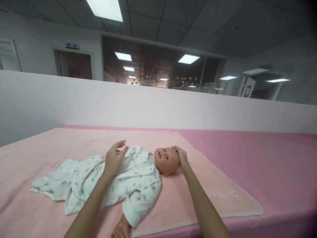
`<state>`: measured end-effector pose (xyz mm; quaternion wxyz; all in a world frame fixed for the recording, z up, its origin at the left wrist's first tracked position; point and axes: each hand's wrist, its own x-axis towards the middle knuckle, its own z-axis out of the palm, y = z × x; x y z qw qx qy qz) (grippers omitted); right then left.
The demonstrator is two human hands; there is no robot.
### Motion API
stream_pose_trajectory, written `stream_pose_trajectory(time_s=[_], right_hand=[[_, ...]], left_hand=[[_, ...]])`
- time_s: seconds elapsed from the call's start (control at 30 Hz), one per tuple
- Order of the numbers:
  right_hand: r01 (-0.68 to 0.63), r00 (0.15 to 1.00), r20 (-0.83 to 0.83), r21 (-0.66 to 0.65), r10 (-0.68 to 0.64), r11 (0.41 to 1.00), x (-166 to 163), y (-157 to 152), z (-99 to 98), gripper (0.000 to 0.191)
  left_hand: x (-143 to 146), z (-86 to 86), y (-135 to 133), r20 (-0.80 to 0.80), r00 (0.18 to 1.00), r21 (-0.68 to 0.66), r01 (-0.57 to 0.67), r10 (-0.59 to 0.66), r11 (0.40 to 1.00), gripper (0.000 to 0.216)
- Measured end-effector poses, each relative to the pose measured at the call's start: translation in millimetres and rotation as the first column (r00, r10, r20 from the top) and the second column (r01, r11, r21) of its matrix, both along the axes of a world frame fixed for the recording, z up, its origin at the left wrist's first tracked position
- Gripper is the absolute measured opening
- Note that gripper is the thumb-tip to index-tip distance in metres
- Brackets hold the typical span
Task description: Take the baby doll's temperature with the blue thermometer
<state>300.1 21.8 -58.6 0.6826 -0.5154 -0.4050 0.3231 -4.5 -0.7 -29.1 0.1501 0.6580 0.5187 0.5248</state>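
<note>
A baby doll (167,160) lies on its back with its head toward the right. It wears a white printed baby outfit (141,177) with wide sleeves and loose legs spread to the left. My right hand (181,155) rests with its fingers against the top of the doll's head, not wrapped round it. Above the doll's middle, my left hand (116,157) is held with fingers and thumb apart, nothing between them. Whether its palm touches the outfit, I cannot tell. One brown doll hand (122,228) shows out of the near sleeve.
A peach blanket (198,201) with a pale edge lies under the doll on a pink sheet (237,155). A white partition (148,107) runs behind. Farther back are a large window (158,62) and a doorway (76,64).
</note>
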Motion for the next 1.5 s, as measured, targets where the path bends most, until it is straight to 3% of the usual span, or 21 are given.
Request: stream_pose_trajectory(time_s=[0.07, 0.13, 0.2, 0.3, 0.4, 0.5, 0.6, 0.67, 0.77, 0.87, 1.03, 1.23, 1.4, 1.5], right_hand=[[0.042, 0.999, 0.020, 0.016, -0.043, 0.999, 0.5, 1.1, -0.5, 0.028], [0.105, 0.993, 0.046, 0.040, -0.107, 0.994, 0.7, 1.0, 0.0, 0.025], [0.190, 0.978, 0.076, 0.075, -0.195, 0.979, -0.7, -1.1, 2.0, 0.023], [0.309, 0.938, 0.114, 0.150, -0.327, 0.939, -10.3, -9.5, 7.5, 0.021], [0.337, 0.824, 0.335, 0.358, -0.456, 0.871, -32.1, -23.7, 13.3, 0.019], [0.073, 0.581, 0.657, 0.545, -0.480, 0.835, -63.7, -38.2, 17.3, 0.018], [-0.309, 0.387, 0.880, 0.403, -0.273, 0.861, -96.9, -44.6, 20.0, 0.020], [-0.436, 0.321, 0.940, 0.257, -0.117, 0.863, -115.0, -41.3, 21.0, 0.020], [-0.399, 0.418, 0.908, 0.175, 0.009, 0.900, -131.7, -26.8, 19.1, 0.017], [-0.258, 0.557, 0.831, 0.162, 0.010, 0.953, -139.3, -10.2, 12.5, 0.015], [-0.171, 0.586, 0.810, 0.158, -0.028, 0.973, -144.1, -4.2, 5.5, 0.025], [-0.146, 0.589, 0.802, 0.232, -0.104, 0.962, -137.5, -24.1, 30.3, 0.012], [0.057, 0.764, 0.561, 0.433, -0.319, 0.899, -120.8, -40.5, 57.1, 0.009], [0.144, 0.881, 0.345, 0.456, -0.323, 0.878, -114.7, -42.6, 61.5, 0.009]], left_hand=[[11.9, 2.6, -9.5, -0.097, 0.984, -0.005, 0.148, -0.148, 0.989, 0.041], [22.3, 1.4, -15.8, -0.258, 0.917, -0.069, 0.296, -0.304, 0.953, 0.037], [28.7, -1.4, -18.7, -0.346, 0.860, -0.125, 0.352, -0.374, 0.927, 0.035], [31.0, -5.5, -17.2, -0.368, 0.864, -0.132, 0.317, -0.343, 0.939, 0.035], [28.8, -9.2, -10.2, -0.304, 0.911, -0.097, 0.261, -0.279, 0.960, 0.035], [25.0, -12.6, -0.2, -0.084, 0.955, -0.088, 0.278, -0.286, 0.956, 0.039], [20.9, -14.2, 8.0, 0.130, 0.948, -0.072, 0.300, -0.290, 0.951, 0.042], [19.3, -14.2, 10.9, 0.194, 0.936, -0.073, 0.313, -0.294, 0.947, 0.043], [19.1, -13.2, 11.4, 0.238, 0.914, -0.090, 0.357, -0.328, 0.930, 0.042], [20.1, -12.1, 9.7, 0.248, 0.902, -0.086, 0.383, -0.353, 0.920, 0.041], [20.8, -10.3, 7.9, 0.201, 0.923, -0.090, 0.352, -0.329, 0.932, 0.043], [20.6, -11.5, 8.2, 0.188, 0.928, -0.081, 0.340, -0.321, 0.937, 0.041], [23.5, -14.8, -0.1, 0.006, 0.902, -0.125, 0.430, -0.432, 0.894, 0.041], [23.9, -12.7, -1.9, 0.092, 0.862, -0.163, 0.508, -0.499, 0.846, 0.036]])
